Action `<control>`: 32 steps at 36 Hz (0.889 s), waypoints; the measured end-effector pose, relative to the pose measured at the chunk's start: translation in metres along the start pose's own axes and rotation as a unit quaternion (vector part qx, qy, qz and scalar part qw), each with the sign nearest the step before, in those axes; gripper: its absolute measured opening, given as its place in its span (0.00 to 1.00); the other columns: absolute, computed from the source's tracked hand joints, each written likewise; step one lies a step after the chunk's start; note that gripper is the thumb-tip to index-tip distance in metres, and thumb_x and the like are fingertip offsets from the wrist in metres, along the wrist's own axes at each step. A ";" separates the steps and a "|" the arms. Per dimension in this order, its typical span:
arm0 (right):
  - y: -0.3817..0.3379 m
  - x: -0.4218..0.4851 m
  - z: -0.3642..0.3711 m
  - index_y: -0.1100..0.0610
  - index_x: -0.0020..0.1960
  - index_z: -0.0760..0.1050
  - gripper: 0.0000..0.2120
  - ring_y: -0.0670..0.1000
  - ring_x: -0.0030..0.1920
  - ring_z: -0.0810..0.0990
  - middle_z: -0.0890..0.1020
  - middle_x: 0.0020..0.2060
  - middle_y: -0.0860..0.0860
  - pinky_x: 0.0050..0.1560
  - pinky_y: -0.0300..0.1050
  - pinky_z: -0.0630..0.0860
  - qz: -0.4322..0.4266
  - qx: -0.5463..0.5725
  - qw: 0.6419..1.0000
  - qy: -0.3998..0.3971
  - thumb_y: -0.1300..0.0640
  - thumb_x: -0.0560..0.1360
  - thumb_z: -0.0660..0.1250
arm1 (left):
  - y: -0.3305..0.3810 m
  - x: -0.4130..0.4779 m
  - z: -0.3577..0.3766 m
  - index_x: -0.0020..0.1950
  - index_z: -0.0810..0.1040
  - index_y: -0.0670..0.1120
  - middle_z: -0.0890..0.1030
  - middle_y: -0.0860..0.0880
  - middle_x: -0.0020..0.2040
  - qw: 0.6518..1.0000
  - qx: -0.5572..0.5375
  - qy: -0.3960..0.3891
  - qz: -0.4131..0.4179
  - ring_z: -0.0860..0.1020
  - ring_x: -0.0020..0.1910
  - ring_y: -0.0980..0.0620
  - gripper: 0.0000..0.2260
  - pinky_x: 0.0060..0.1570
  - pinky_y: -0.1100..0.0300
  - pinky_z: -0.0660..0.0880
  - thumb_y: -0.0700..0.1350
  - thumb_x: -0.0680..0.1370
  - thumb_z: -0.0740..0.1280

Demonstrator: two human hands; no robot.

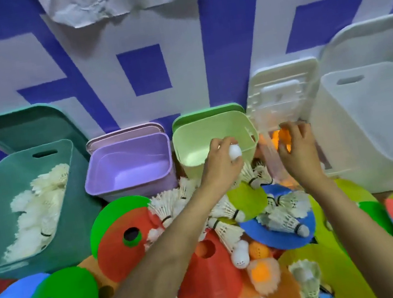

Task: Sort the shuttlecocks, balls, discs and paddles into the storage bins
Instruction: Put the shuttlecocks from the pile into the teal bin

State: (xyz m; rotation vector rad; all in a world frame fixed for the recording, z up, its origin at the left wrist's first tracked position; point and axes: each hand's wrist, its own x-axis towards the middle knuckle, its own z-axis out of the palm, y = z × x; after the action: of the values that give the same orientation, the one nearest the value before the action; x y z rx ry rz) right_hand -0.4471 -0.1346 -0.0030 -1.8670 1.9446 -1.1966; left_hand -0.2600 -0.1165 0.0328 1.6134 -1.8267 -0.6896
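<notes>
Behind the lime bin [203,132], blue-patterned wall [142,71].

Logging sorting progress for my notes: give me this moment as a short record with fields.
left hand: pinches white ball above light green bin
right hand: holds orange ball at clear bin mouth
teal bin: binned shuttlecocks inside
unsorted pile: discs, loose shuttlecocks, loose balls in front of the bins
</notes>
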 end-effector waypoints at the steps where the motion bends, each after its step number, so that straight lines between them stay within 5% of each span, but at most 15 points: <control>1: 0.014 0.003 -0.003 0.64 0.58 0.73 0.15 0.66 0.54 0.73 0.73 0.54 0.66 0.56 0.56 0.71 0.022 -0.028 0.999 -0.023 0.65 0.72 0.62 | 0.009 0.006 0.010 0.62 0.74 0.46 0.71 0.46 0.60 1.000 0.003 -0.017 0.012 0.75 0.54 0.45 0.16 0.53 0.58 0.69 0.41 0.74 0.67; 7: 0.060 0.007 -0.003 0.61 0.65 0.68 0.21 0.67 0.59 0.71 0.69 0.62 0.65 0.56 0.60 0.71 0.127 -0.143 0.965 -0.181 0.63 0.73 0.63 | 0.036 0.045 0.064 0.62 0.73 0.45 0.73 0.43 0.60 0.992 0.031 -0.112 0.056 0.73 0.58 0.42 0.17 0.53 0.54 0.71 0.43 0.74 0.68; 12: 0.067 0.001 -0.003 0.59 0.67 0.66 0.22 0.65 0.61 0.70 0.70 0.64 0.63 0.58 0.56 0.69 0.154 -0.183 0.953 -0.185 0.59 0.74 0.62 | 0.049 0.075 0.103 0.62 0.72 0.43 0.74 0.42 0.61 0.985 0.048 -0.146 0.073 0.73 0.59 0.41 0.18 0.55 0.51 0.71 0.45 0.74 0.69; 17: 0.066 -0.007 -0.007 0.59 0.62 0.73 0.16 0.64 0.58 0.73 0.74 0.59 0.61 0.57 0.54 0.70 0.140 -0.198 0.954 -0.175 0.57 0.76 0.62 | 0.045 0.088 0.126 0.73 0.64 0.42 0.66 0.40 0.71 0.977 0.082 -0.188 0.060 0.65 0.70 0.42 0.28 0.68 0.51 0.63 0.46 0.76 0.68; 24: 0.044 -0.026 -0.006 0.61 0.57 0.75 0.13 0.66 0.47 0.76 0.78 0.49 0.62 0.42 0.56 0.72 0.074 -0.146 0.982 -0.093 0.64 0.73 0.63 | 0.025 0.061 0.101 0.64 0.74 0.43 0.71 0.43 0.63 0.994 0.018 -0.098 0.054 0.69 0.65 0.44 0.18 0.65 0.57 0.65 0.38 0.74 0.66; 29: 0.014 -0.048 -0.001 0.61 0.57 0.75 0.11 0.60 0.51 0.75 0.78 0.51 0.59 0.47 0.54 0.73 0.034 -0.039 0.996 -0.074 0.62 0.75 0.64 | -0.016 0.009 0.053 0.58 0.77 0.45 0.72 0.47 0.61 0.997 0.033 -0.060 0.025 0.70 0.62 0.49 0.12 0.62 0.65 0.62 0.38 0.75 0.66; 32: -0.012 -0.064 0.006 0.61 0.56 0.75 0.10 0.58 0.52 0.75 0.78 0.51 0.57 0.49 0.45 0.69 0.009 0.011 0.997 -0.077 0.64 0.75 0.64 | -0.046 -0.022 0.023 0.56 0.77 0.46 0.72 0.49 0.61 0.999 0.042 -0.034 -0.009 0.70 0.63 0.50 0.11 0.64 0.62 0.63 0.38 0.75 0.66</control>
State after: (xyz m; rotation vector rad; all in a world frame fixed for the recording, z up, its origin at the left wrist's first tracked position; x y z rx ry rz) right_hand -0.4222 -0.0777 -0.0231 -1.8664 1.8556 -1.0312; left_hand -0.2438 -0.1010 -0.0179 1.6801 -1.9141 -0.6917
